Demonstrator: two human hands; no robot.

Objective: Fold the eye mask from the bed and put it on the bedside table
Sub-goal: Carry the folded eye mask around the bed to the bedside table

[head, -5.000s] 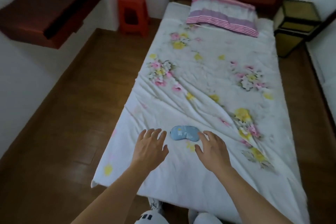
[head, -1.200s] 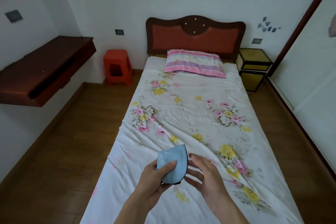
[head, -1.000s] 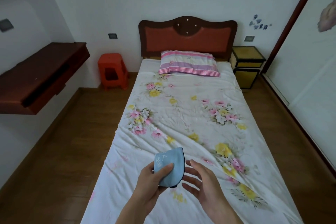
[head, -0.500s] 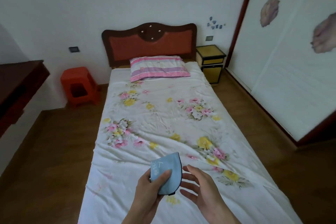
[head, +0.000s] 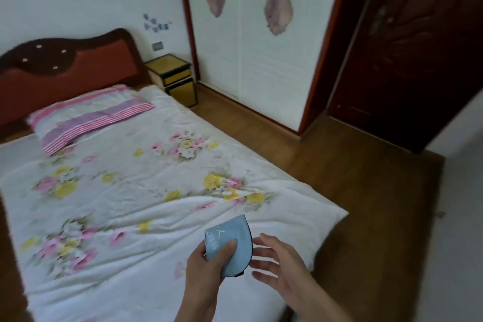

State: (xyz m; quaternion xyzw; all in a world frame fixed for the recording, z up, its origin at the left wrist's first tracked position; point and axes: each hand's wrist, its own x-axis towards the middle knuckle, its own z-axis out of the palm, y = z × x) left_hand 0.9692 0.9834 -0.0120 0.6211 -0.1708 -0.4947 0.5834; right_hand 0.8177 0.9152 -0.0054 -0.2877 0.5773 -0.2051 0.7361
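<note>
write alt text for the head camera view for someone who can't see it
The left hand pinches a folded light-blue eye mask above the foot of a floral-sheeted bed, with the open right hand beside it. A yellow bedside table stands beyond a striped pillow, by the headboard.

A wide bed covered by a rumpled white sheet printed with pink and yellow flowers fills the left of the view, its red padded headboard with a dark wooden frame against the white wall. A pink-and-purple striped pillow lies directly on the sheet at the head end. The bed stands on a brown wooden plank floor. Just beside the headboard, a small yellow bedside counter with dark edging also stands on that floor.
</note>
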